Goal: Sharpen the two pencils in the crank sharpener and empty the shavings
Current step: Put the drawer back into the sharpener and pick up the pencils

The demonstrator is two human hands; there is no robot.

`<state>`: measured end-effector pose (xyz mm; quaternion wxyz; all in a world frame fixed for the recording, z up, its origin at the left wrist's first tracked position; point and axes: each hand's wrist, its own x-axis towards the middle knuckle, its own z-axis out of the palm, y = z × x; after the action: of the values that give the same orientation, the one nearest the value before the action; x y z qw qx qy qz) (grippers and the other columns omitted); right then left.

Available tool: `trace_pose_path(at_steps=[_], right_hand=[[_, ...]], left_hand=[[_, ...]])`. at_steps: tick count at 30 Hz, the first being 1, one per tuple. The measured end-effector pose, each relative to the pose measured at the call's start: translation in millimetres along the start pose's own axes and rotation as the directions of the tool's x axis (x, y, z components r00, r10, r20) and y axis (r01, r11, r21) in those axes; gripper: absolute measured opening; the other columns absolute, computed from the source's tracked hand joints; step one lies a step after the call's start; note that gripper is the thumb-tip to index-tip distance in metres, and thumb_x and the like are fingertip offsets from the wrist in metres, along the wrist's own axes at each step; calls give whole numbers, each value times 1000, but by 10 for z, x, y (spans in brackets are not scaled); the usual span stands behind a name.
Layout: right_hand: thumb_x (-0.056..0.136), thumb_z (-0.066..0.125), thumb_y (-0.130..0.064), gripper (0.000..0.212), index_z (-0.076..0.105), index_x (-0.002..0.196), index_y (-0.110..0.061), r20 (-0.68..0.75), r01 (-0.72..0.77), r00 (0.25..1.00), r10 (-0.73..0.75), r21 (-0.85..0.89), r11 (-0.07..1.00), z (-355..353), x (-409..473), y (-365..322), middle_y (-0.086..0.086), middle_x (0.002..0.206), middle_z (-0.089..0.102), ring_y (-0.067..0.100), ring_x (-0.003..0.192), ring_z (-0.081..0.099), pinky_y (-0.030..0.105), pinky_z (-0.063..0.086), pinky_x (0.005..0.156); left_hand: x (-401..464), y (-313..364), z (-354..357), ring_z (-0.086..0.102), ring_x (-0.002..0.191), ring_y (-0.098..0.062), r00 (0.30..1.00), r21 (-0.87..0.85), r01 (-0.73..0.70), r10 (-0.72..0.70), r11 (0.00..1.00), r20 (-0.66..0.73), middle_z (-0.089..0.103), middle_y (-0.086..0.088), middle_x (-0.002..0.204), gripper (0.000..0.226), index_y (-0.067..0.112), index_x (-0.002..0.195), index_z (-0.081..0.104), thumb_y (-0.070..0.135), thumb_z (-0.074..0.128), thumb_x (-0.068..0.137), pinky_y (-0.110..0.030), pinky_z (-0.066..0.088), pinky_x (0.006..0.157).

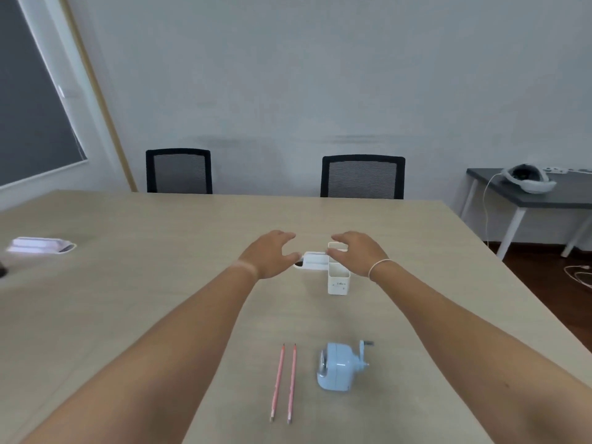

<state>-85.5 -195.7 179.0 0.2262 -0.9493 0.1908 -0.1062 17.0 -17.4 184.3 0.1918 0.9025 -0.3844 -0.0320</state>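
Two pink pencils (278, 381) (291, 382) lie side by side on the beige table (128, 283), near its front edge. A light blue crank sharpener (339, 366) stands just to their right, its handle pointing right. Farther back sits a white desk organiser (333, 274) with a tall compartment and a low tray. My left hand (272, 253) hovers at the organiser's left end, fingers spread. My right hand (355, 251) is over its top right, fingers apart. Whether either hand touches the organiser is unclear.
A white object (40, 245) lies at the table's far left. Two black mesh chairs (178, 171) (362, 177) stand behind the table. A grey side table (544, 193) with a white headset (528, 178) stands at the right, and cables trail on the floor.
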Motion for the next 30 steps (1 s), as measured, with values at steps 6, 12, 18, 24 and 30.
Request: trace_pose_path(at_steps=[6, 12, 18, 24, 30], right_hand=[[85, 54, -44, 42, 55, 122, -22, 135, -38, 990, 38, 4, 999, 554, -34, -138, 5, 128, 59, 25, 113, 56, 36, 46, 95], [86, 53, -43, 50, 48, 129, -19, 276, -101, 955, 104, -28, 995, 1131, -85, -142, 2, 139, 50, 21, 127, 45, 37, 37, 108], [86, 51, -39, 41, 56, 120, -17, 377, -160, 905, 198, -130, 978, 1605, -145, -66, 3, 132, 55, 22, 123, 48, 35, 40, 104], [83, 51, -34, 24, 65, 86, -15, 436, -141, 866, 244, -255, 956, 1947, -147, -31, 8, 100, 66, 30, 97, 60, 30, 46, 76], [85, 47, -24, 24, 63, 99, -13, 458, -26, 855, 245, -433, 901, 2255, -178, -30, 9, 108, 66, 29, 99, 62, 31, 46, 80]], left_hand=[[-148, -393, 269, 37, 137, -20, 994, -8, 83, -83, 996, 74, 40, -3, 148, 54, 21, 140, 40, 41, 52, 91, -33, 30, 114], [-253, -784, 647, 36, 137, -20, 972, -27, 152, -144, 988, 187, 41, -4, 147, 52, 21, 139, 41, 41, 52, 91, -34, 29, 115], [-354, -1002, 1070, 45, 129, -22, 940, -57, 185, -159, 981, 302, 51, -6, 137, 45, 17, 129, 51, 38, 54, 90, -33, 35, 110], [-436, -1060, 1402, 60, 104, -26, 896, -98, 260, -202, 961, 395, 66, -10, 110, 25, 10, 95, 65, 33, 59, 86, -35, 50, 92], [-554, -1079, 1725, 60, 105, -28, 814, -30, 302, -241, 953, 529, 64, -11, 114, 36, 5, 104, 65, 37, 58, 87, -37, 51, 92]])
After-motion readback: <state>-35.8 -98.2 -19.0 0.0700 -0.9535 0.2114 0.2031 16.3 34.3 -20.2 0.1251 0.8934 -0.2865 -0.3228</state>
